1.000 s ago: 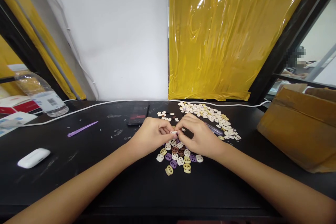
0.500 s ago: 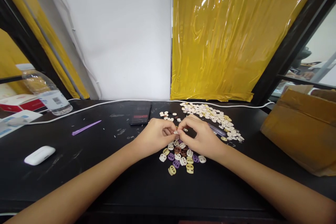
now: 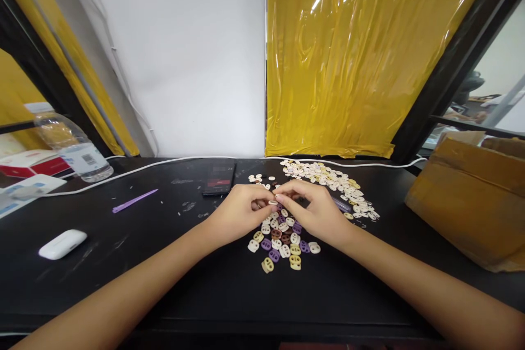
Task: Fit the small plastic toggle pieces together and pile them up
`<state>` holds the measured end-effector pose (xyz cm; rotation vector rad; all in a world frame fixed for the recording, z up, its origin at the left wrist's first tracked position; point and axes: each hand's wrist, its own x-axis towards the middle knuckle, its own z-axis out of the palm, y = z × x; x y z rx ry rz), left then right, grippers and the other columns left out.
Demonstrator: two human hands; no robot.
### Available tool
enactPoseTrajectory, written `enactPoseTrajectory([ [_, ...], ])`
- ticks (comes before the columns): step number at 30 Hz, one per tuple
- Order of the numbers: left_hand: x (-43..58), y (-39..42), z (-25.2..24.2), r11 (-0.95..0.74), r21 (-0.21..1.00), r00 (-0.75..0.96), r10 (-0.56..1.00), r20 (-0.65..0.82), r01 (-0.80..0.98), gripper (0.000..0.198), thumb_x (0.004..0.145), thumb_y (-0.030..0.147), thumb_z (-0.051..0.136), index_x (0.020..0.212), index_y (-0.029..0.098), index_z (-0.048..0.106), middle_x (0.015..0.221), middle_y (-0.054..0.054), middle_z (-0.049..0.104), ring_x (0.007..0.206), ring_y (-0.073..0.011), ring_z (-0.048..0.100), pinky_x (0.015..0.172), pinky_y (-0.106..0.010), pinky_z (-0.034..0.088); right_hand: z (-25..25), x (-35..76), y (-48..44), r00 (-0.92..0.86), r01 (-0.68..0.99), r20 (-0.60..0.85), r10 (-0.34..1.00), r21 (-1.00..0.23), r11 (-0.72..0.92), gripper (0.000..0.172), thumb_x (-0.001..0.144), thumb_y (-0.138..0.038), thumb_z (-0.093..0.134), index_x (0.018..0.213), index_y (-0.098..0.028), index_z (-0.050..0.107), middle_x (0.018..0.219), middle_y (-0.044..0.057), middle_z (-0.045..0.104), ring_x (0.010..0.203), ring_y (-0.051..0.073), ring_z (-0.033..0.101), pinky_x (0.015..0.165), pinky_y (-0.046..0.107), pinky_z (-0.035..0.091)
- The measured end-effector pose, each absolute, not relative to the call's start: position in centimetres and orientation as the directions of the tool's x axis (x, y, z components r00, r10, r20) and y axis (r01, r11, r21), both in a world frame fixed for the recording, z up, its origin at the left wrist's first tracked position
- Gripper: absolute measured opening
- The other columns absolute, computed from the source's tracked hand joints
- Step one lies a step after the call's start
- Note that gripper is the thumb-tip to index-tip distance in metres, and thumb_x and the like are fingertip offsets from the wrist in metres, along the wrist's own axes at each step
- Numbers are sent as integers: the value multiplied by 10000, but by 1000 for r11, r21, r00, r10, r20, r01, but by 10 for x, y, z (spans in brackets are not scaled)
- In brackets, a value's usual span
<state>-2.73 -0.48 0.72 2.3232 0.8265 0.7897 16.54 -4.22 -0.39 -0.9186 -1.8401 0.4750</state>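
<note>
My left hand pinches a small white oval cord-lock piece between thumb and fingertips. Close beside it, the thumb and finger of my right hand are pressed together on a tiny whitish part, too small to name. Below both hands lies a pile of two-hole cord locks in white, yellow, purple and brown. Just beyond my fingers sit several loose white pieces and a few dark ones. A larger heap of white and cream oval pieces spreads behind my right hand.
A black phone and a purple pointed tool lie left of my hands. Further left are a white earbud case and a water bottle. A dark purple tube lies by my right hand; a cardboard box stands at right.
The right fingertips have shifted slightly up and apart from the left ones, and a separate tiny part now shows in them. The white piece stays in my left hand.
</note>
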Motion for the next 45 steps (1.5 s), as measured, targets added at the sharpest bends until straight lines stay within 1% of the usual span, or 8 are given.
enactPoseTrajectory([
  [3, -28, -5, 9, -656, 653, 626, 701, 341, 378, 142, 861, 225, 608, 823, 163, 729, 775, -21, 655, 643, -116, 597, 600, -229, 475, -6, 166, -41, -229, 384, 628, 744, -644, 662, 134, 902, -186, 587, 948, -210, 711, 944, 35, 747, 885, 170, 691, 814, 310, 535],
  [8, -28, -5, 11, -642, 653, 617, 716, 325, 401, 135, 853, 222, 623, 788, 162, 724, 735, -12, 626, 632, -113, 580, 589, -225, 458, -6, 167, -41, -209, 361, 573, 792, -708, 607, 83, 890, -198, 611, 875, -197, 693, 838, 24, 728, 781, 163, 679, 719, 294, 538],
  [13, -28, -6, 10, -687, 606, 640, 683, 351, 401, 145, 859, 210, 612, 776, 159, 718, 720, -6, 608, 633, -108, 566, 584, -219, 433, -4, 167, -40, -226, 383, 627, 745, -646, 660, 70, 873, -185, 634, 840, -203, 692, 848, 26, 699, 802, 167, 651, 748, 312, 516],
  [16, -28, -5, 9, -707, 579, 651, 668, 360, 405, 162, 867, 215, 605, 765, 156, 715, 705, -4, 597, 635, -110, 553, 582, -222, 419, -3, 167, -40, -232, 382, 599, 767, -669, 638, 76, 867, -171, 639, 828, -206, 693, 820, 14, 699, 771, 158, 645, 726, 301, 508],
  [25, -27, -7, 10, -688, 598, 659, 677, 327, 410, 194, 888, 245, 594, 750, 155, 695, 707, 3, 582, 640, -110, 545, 588, -230, 401, -4, 165, -44, -249, 363, 562, 789, -701, 614, 69, 883, -156, 593, 835, -191, 629, 779, -9, 650, 730, 128, 609, 697, 268, 488],
  [30, -27, -8, 11, -707, 543, 692, 662, 286, 452, 271, 927, 276, 542, 732, 148, 679, 699, -5, 584, 640, -121, 536, 592, -243, 391, -8, 164, -43, -307, 385, 533, 789, -688, 615, 54, 886, -162, 581, 861, -192, 618, 798, -5, 635, 740, 131, 594, 710, 277, 487],
  [38, -27, -7, 7, -713, 537, 740, 635, 222, 451, 167, 874, 185, 546, 802, 158, 694, 762, -21, 617, 675, -138, 553, 629, -254, 411, -9, 167, -43, -464, 403, 368, 806, -722, 562, 56, 906, -171, 541, 906, -196, 590, 769, -13, 649, 682, 124, 608, 656, 263, 478],
  [45, -25, -8, 11, -693, 545, 733, 652, 194, 472, 178, 880, 166, 530, 797, 153, 687, 779, -26, 621, 691, -144, 546, 637, -254, 402, -9, 168, -43, -447, 418, 394, 803, -701, 577, 53, 911, -183, 539, 919, -202, 588, 778, -12, 647, 696, 125, 605, 665, 261, 468],
])
